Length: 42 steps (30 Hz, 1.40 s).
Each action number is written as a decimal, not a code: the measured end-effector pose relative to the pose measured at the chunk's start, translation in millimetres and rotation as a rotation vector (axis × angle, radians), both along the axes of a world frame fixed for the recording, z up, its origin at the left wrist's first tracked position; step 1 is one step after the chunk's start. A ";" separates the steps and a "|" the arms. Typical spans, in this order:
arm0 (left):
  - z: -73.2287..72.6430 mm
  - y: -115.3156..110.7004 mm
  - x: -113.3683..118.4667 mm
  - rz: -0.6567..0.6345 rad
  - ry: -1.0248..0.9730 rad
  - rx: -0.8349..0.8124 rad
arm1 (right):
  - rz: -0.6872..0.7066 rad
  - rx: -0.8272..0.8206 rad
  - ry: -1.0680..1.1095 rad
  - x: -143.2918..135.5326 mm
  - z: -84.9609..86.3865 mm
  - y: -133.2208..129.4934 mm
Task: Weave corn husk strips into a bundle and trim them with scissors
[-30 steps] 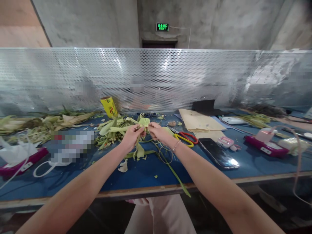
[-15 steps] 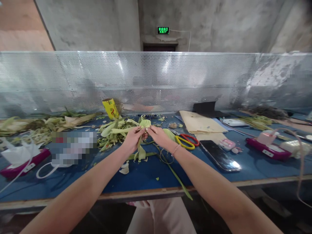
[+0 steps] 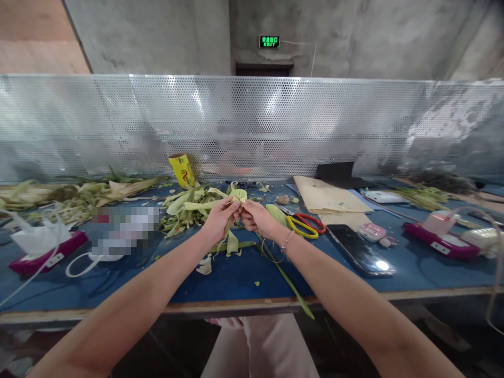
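Both hands meet over the blue table, pinching a pale green leafy piece (image 3: 239, 194) between their fingertips. My left hand (image 3: 221, 218) is closed on it from the left, and my right hand (image 3: 258, 216) grips it from the right. Part of the piece is hidden by the fingers. A heap of green husks and leaves (image 3: 189, 210) lies just left of the hands. Below them a pale leaf (image 3: 232, 242) hangs or lies near a long green strip (image 3: 293, 289) that reaches over the table's front edge.
Scissors (image 3: 305, 226) with red and yellow handles lie right of my hands, near a black phone (image 3: 360, 249) and brown paper (image 3: 331, 197). A yellow tube (image 3: 181, 170) stands behind the heap. Purple boxes (image 3: 443, 241) with cables sit at both sides. A perforated metal screen (image 3: 252, 126) runs behind.
The view has shifted slightly, so things appear a little higher and further right. The fingers of my right hand have curled in more around the leafy piece.
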<state>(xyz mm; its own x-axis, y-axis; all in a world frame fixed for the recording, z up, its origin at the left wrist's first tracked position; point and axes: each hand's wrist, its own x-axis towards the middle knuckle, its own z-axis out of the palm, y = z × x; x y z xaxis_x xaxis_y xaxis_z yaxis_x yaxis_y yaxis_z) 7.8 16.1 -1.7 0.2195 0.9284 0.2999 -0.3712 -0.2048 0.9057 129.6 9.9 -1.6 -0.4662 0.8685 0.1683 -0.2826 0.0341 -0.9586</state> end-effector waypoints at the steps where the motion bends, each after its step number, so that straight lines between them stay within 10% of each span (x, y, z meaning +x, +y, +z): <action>1: 0.0 0.3 -0.1 0.015 0.003 -0.004 | -0.010 0.012 -0.004 0.0 0.6 -0.5; 24: -0.9 -5.5 2.9 0.123 0.177 0.063 | -0.092 0.065 -0.285 7.3 9.1 -3.5; 42: -2.0 1.1 5.0 0.103 0.028 -0.065 | -0.356 0.482 -0.595 12.4 4.3 0.6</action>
